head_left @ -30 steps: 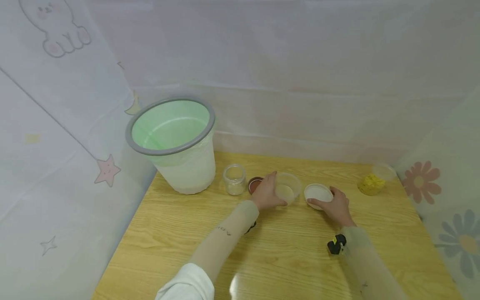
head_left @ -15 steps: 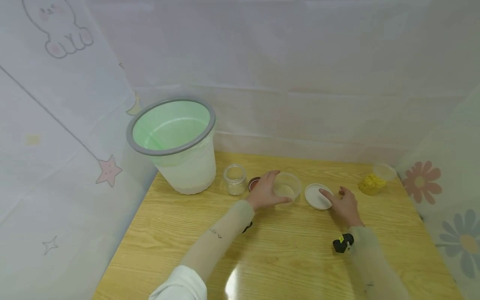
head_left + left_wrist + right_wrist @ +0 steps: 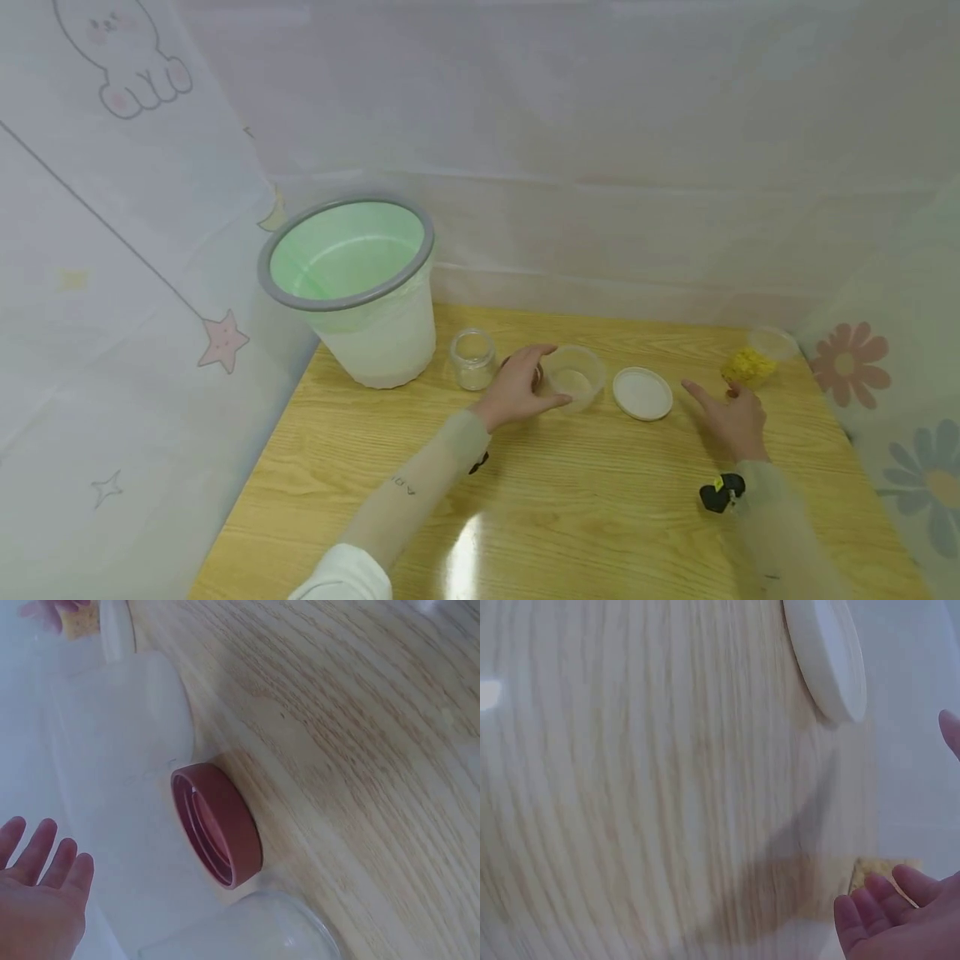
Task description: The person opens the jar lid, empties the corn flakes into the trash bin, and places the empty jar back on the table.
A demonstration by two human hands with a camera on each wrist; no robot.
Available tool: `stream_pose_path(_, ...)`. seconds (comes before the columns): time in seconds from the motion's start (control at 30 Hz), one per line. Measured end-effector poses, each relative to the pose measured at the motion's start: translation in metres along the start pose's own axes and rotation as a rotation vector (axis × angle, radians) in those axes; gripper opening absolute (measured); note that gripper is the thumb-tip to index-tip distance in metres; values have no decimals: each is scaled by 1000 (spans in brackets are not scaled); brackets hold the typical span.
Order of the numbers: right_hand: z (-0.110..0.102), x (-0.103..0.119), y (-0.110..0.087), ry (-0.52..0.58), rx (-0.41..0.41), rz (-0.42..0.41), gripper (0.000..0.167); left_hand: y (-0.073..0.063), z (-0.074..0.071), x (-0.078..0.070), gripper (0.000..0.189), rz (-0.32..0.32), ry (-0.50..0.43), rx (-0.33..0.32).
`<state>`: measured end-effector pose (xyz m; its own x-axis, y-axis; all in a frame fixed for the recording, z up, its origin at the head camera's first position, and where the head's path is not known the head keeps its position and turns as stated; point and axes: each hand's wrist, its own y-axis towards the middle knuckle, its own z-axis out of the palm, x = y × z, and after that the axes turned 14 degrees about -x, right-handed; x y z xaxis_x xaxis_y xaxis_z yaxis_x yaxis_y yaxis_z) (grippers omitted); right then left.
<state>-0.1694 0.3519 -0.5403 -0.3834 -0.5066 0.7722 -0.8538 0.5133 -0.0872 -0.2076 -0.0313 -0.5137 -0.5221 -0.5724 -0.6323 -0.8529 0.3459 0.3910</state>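
My left hand (image 3: 517, 396) is beside the translucent plastic tub (image 3: 576, 379), fingers and thumb spread around its left side. The left wrist view shows that hand (image 3: 45, 900) with extended fingers, apart from the tub (image 3: 124, 712). Partly behind the hand lies a brown-red screw lid (image 3: 221, 825), hollow side up. A round white lid (image 3: 642, 393) rests flat on the table, right of the tub. My right hand (image 3: 735, 421) hovers with fingers apart, holding nothing, just in front of a clear container with yellow contents (image 3: 748, 365). In the right wrist view, its fingers partly cover that container (image 3: 877, 871).
A green bucket (image 3: 375, 342) with a grey rim stands at the back left. Next to it is a clear glass jar (image 3: 473, 360). Printed cloth walls (image 3: 562, 167) border the wooden table (image 3: 585, 508) at the back and sides.
My right hand let go of the white lid, leaving it on the table, and moved right towards the yellow-filled container. My left hand drew slightly left from the tub.
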Motion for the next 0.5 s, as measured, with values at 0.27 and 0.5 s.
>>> stream_pose_path(0.27,-28,-6,18,-5,-181,-64,110,-15,-17,-7,82,4,-27,7)
stream_pose_path(0.5,-50,1,34,111,-220,-36,119,-33,-21,-11,82,35,-83,15)
